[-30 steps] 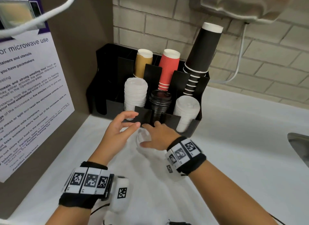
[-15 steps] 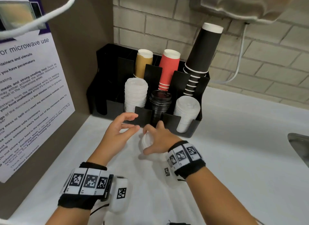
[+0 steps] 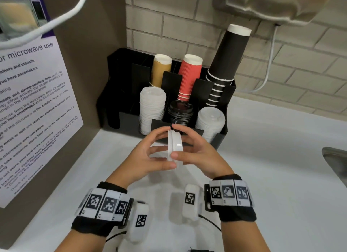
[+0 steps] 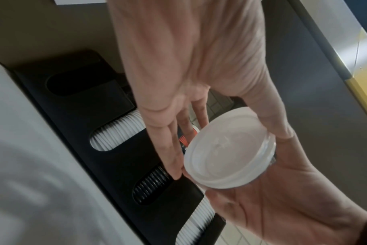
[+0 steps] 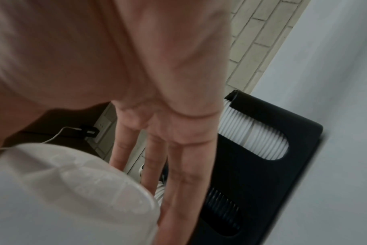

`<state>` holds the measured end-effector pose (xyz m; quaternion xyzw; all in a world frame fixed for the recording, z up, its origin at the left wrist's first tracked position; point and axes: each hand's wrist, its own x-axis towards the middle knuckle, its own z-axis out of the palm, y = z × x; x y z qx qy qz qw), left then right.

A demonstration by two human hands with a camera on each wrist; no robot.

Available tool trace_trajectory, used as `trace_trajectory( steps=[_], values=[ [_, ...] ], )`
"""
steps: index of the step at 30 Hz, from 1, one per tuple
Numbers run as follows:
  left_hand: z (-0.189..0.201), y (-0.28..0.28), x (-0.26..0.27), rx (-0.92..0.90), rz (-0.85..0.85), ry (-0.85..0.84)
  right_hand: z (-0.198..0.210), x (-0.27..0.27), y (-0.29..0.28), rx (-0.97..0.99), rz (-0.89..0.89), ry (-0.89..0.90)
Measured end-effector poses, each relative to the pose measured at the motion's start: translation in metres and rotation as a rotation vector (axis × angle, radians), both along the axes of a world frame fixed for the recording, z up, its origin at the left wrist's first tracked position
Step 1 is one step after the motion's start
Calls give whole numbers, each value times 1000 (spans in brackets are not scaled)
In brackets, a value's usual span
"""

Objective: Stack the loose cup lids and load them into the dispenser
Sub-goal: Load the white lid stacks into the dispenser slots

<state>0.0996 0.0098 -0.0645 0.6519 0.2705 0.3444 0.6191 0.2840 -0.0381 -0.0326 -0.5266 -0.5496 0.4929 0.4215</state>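
A short stack of white cup lids stands on edge in the air, just in front of the black dispenser. My left hand curls round its left face, thumb below and fingers above. My right hand pinches it from the right. The left wrist view shows the lids' domed top; the right wrist view shows the lids blurred. The dispenser's front slots hold a tall white lid stack, black lids and a lower white lid stack.
Brown, red and black paper cup stacks fill the dispenser's back row. A notice-covered panel walls the left. A sink rim lies at the right. A wall unit and its cable hang above.
My right hand has lifted the lids off the white counter and turned them on edge. My left hand, open beside them before, now grips them too.
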Motion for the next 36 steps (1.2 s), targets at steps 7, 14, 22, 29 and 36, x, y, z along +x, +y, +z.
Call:
trace_trajectory(
  steps=[7,14,22,29,36],
  values=[
    [2,2,5,5,16,-33,5,-4,-1,81,-44,-59],
    [6,11,-9,21,102,5,41,32,18,266,-261,-169],
    [2,18,-31,45,278,59,54,108,65,117,-503,-576],
    [-2,17,-32,40,293,72,35,100,90,-17,-373,-874],
    [-1,14,-29,42,287,82,5,86,94,49,-480,-1099]
  ],
)
